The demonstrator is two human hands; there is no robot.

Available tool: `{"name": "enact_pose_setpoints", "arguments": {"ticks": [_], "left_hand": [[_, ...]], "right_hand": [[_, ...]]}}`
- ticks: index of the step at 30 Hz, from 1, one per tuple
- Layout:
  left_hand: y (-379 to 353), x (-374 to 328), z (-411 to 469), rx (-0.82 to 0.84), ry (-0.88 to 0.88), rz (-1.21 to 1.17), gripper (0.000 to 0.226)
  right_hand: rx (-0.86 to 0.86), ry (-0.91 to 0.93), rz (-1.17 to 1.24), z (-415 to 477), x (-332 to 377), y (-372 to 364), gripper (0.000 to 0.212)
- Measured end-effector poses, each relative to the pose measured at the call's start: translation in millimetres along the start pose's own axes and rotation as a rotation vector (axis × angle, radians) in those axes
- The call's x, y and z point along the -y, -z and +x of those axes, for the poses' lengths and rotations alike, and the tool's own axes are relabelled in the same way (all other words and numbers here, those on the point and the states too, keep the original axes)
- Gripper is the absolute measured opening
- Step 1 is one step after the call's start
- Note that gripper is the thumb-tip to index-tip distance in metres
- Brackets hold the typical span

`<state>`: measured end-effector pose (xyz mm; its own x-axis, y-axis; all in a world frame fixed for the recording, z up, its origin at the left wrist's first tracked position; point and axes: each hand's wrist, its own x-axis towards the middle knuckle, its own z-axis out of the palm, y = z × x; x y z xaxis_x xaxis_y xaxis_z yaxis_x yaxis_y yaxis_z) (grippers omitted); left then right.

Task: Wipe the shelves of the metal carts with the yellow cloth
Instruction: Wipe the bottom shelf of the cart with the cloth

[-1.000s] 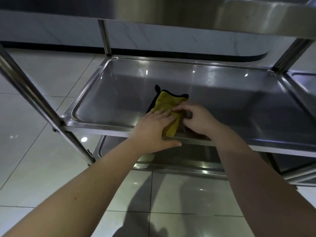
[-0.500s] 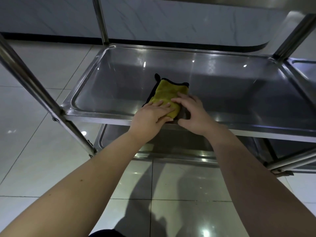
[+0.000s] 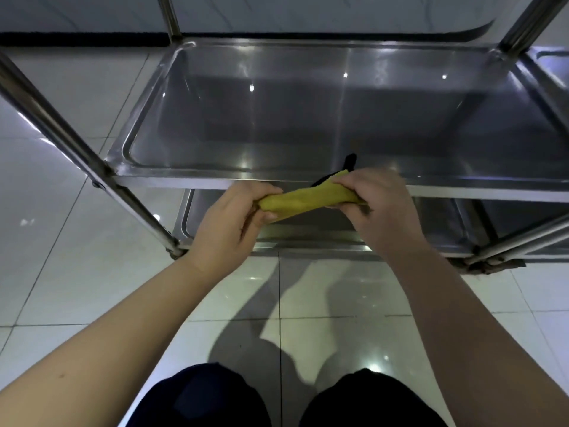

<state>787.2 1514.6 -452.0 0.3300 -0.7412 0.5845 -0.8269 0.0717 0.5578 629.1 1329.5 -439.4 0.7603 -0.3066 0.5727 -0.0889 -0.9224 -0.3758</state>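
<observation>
Both grips have drawn back from the middle shelf (image 3: 308, 118) toward the body, and the yellow cloth (image 3: 308, 200) has come with them; half a second ago it lay flat on that shelf. Now it is stretched in the air as a folded band, just in front of the shelf's front rim and above the lower shelf (image 3: 311, 234). The left grip (image 3: 228, 223) pinches one end, and the right grip (image 3: 378, 208) holds the other with fingers curled around it. I judge the person is refolding it to get a fresh face. To do this well, keep the fold even, then lay it flat again under a whole palm.
</observation>
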Motion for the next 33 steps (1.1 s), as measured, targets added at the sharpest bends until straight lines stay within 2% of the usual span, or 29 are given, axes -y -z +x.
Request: {"name": "enact_pose_setpoints", "arguments": {"ticks": [5,12,17,19,24,27,29,33], "left_hand": [[-30.1,4.2,-25.7,-0.052,0.138,-0.112,0.024],[-113.9,19.6,-51.2,0.244,0.481,-0.308,0.015],[-202.9,27.7,-64.0,0.415,0.747,-0.218,0.014],[-237.0,31.5,-62.9,0.411,0.799,-0.200,0.013],[-309.8,44.4,-33.8,0.296,0.817,-0.148,0.015],[-346.6,56.0,-6.4,0.230,0.879,-0.171,0.017],[-366.0,63.9,5.8,0.239,0.872,-0.135,0.024],[-378.3,81.4,-3.2,0.246,0.620,0.167,0.035]], "right_hand": [[0.078,-0.133,-0.077,-36.1,5.3,1.9,0.027],[0.216,-0.357,-0.052,-116.5,-37.8,-22.9,0.025],[0.378,-0.601,-0.092,-170.7,-87.4,-42.9,0.025],[0.395,-0.640,-0.144,-182.5,-112.4,-46.9,0.025],[0.470,-0.677,-0.360,-175.4,-181.4,-47.5,0.030],[0.435,-0.665,-0.549,-150.1,-228.5,-50.2,0.029],[0.389,-0.743,-0.615,-136.6,-250.5,-61.7,0.034],[0.367,-1.013,-0.365,-136.3,-254.6,-123.3,0.061]]}}
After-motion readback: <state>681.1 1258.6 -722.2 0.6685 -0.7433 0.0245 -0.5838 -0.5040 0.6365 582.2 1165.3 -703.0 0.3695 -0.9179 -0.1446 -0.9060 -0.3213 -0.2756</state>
